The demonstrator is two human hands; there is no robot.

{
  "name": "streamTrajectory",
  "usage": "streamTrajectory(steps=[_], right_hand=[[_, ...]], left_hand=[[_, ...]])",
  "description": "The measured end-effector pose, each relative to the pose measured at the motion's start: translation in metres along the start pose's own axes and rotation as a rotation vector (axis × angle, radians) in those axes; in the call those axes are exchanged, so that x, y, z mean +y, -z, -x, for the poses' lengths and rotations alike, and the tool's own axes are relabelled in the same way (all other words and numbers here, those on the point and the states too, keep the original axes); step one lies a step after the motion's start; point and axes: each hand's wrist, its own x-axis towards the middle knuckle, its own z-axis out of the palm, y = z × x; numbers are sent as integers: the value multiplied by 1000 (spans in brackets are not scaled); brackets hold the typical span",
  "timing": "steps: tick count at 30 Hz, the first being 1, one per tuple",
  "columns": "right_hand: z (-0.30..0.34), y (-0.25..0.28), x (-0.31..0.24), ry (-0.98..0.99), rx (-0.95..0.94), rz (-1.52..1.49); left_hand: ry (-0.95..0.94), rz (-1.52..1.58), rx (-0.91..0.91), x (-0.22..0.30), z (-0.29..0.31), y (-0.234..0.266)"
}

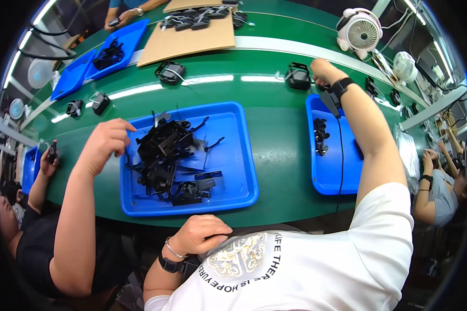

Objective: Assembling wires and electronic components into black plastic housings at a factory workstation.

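My right arm reaches to the far right, where my right hand (324, 72) has its fingers curled down beside a black boxy device (299, 76) with a pale cable. Whether the fingertips touch that device or hold something else is hidden. On that wrist sits a black strap (341, 85) with a dark module and a thin cable hanging from it. My left hand (202, 233) rests in front of my torso, fingers loosely bent, thumb apart, nothing visible in it. A large blue tray (233, 194) just beyond it holds a pile of black plastic parts (163, 150).
A smaller blue tray (332, 185) with black parts stands at right. More black devices (170, 72) lie across the green table (277, 135). At left, a co-worker's hand (109, 140) hovers at the large tray's edge. A cardboard sheet (187, 44) and small fan (360, 32) stand farther back.
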Motion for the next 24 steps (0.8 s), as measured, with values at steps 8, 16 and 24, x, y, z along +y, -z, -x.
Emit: streamTrajectory(steps=[8,16,24], right_hand=[[25,113,-42,218,162,88],[-34,143,-178,542,455,480],[-207,41,-213,607,733,158]], left_hand=[[159,24,17,-17,-27,86],[332,-403,255,-6,-16,234],[391,481,-79,-7,11,27]])
